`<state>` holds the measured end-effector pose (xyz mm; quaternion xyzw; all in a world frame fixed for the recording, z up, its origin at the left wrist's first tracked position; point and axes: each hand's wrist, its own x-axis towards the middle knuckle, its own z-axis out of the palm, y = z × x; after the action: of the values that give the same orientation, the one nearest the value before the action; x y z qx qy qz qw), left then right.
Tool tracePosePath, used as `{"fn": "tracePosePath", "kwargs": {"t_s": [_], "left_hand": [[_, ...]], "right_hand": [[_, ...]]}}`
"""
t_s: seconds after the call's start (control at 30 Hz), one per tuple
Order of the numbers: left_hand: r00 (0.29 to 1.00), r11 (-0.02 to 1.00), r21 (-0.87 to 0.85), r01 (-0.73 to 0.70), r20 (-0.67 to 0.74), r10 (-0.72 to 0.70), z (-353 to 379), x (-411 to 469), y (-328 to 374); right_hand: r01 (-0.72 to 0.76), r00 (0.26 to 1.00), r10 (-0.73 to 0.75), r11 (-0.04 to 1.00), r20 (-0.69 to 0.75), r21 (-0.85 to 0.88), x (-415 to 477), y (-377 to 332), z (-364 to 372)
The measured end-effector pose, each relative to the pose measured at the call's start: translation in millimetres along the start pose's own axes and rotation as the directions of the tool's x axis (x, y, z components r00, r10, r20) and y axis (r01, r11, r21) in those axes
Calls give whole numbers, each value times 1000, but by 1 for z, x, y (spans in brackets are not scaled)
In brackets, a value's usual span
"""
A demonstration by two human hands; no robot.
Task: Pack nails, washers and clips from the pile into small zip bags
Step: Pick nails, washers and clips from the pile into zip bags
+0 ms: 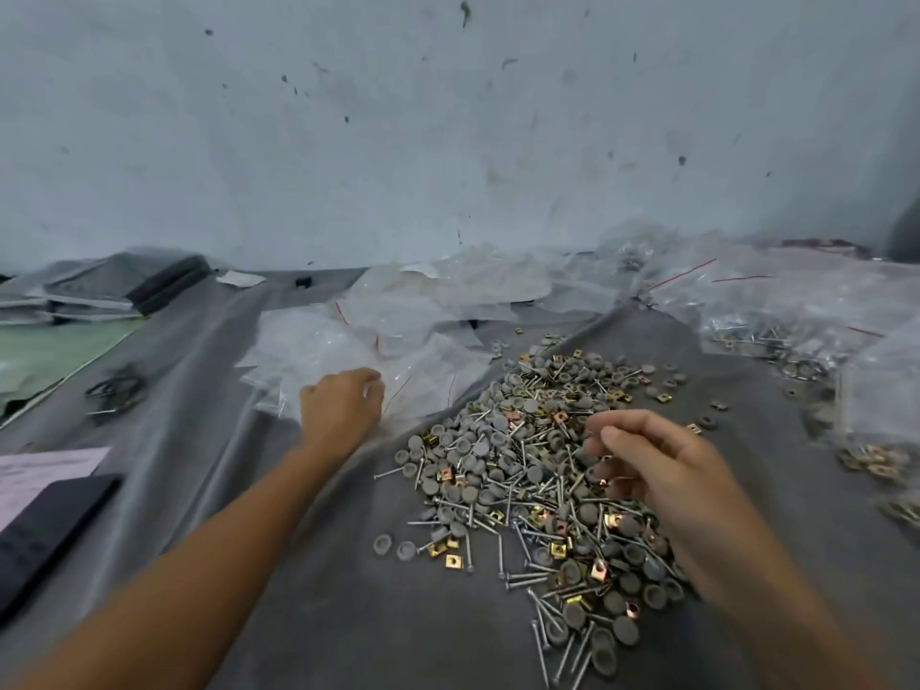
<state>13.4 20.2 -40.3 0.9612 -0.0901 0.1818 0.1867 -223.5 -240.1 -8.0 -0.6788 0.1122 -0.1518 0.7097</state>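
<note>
A big pile [527, 470] of silver nails, round grey washers and brass-coloured clips lies on the grey cloth [348, 615] in the middle. My left hand [341, 403] reaches to the heap of empty clear zip bags [348, 341] left of the pile and pinches the edge of one bag. My right hand [647, 460] hovers over the right side of the pile with curled fingers. Whether those fingers hold any parts cannot be made out.
Filled zip bags [776, 321] with red seal lines lie at the back right, more at the right edge. Stacked dark packets [124, 286] sit at the back left, a black flat object [45, 530] and pink paper [45, 470] at the left. A stained wall rises behind.
</note>
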Motion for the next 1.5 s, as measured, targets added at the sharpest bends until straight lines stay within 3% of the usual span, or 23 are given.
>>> {"fn": "tracePosePath", "kwargs": {"t_s": [0.13, 0.2, 0.27, 0.4, 0.47, 0.57, 0.63, 0.77, 1.0, 1.1, 1.17, 1.2, 1.27, 1.33, 1.4, 1.5], "left_hand": [[974, 978, -174, -114, -214, 75, -25, -4, 11], [964, 934, -290, -208, -222, 146, -36, -16, 29], [973, 854, -469, -227, -143, 180, -46, -34, 48], [943, 555, -831, -43, 149, 296, -69, -72, 68], [906, 433, -898, 78, 246, 346, -75, -84, 68], [899, 351, -918, 186, 303, 317, -80, -91, 67], [910, 335, -916, 221, 317, 266, -81, -94, 67], [927, 406, -882, 238, 331, 175, -77, -101, 67], [872, 393, -887, 241, 375, 314, -70, -116, 54], [888, 361, -884, 297, 395, 237, -64, -120, 52], [902, 266, -890, 370, 413, 126, -63, -117, 51], [911, 275, -883, 380, 408, 50, -64, -115, 52], [954, 476, -827, 298, 276, -119, -67, -114, 51], [987, 648, -750, 134, 41, -156, -68, -123, 52], [1000, 701, -713, -1, 9, 10, -72, -143, 65], [963, 794, -594, -131, 114, 244, -64, -168, 83]], "right_hand": [[27, 999, -26, 999, 23, -43, -1, 1, 6], [34, 998, -29, 994, 52, -103, -2, 3, 10], [33, 996, -20, 987, 83, -159, -4, 4, 15], [73, 997, -72, 987, 14, -146, -6, 7, 20], [22, 1000, -21, 1000, -18, 23, -5, 5, 23], [-133, 988, 90, 905, 125, 404, 0, 1, 22], [-182, 968, 94, 899, 231, 397, -3, -2, 21], [-95, 964, 10, 948, 267, 304, -7, 1, 23], [-9, 965, -26, 991, 260, 132, -7, 8, 29], [56, 973, -67, 997, 222, 58, -8, 11, 32], [84, 984, -88, 996, 158, 31, -8, 13, 33], [92, 987, -94, 996, 131, 16, -8, 13, 33], [104, 992, -102, 994, 72, -19, -8, 15, 35], [123, 992, -123, 992, 20, -36, -9, 17, 39], [142, 990, -141, 989, 30, -36, -13, 18, 47], [122, 987, -124, 992, 100, 29, -21, 22, 62]]}}
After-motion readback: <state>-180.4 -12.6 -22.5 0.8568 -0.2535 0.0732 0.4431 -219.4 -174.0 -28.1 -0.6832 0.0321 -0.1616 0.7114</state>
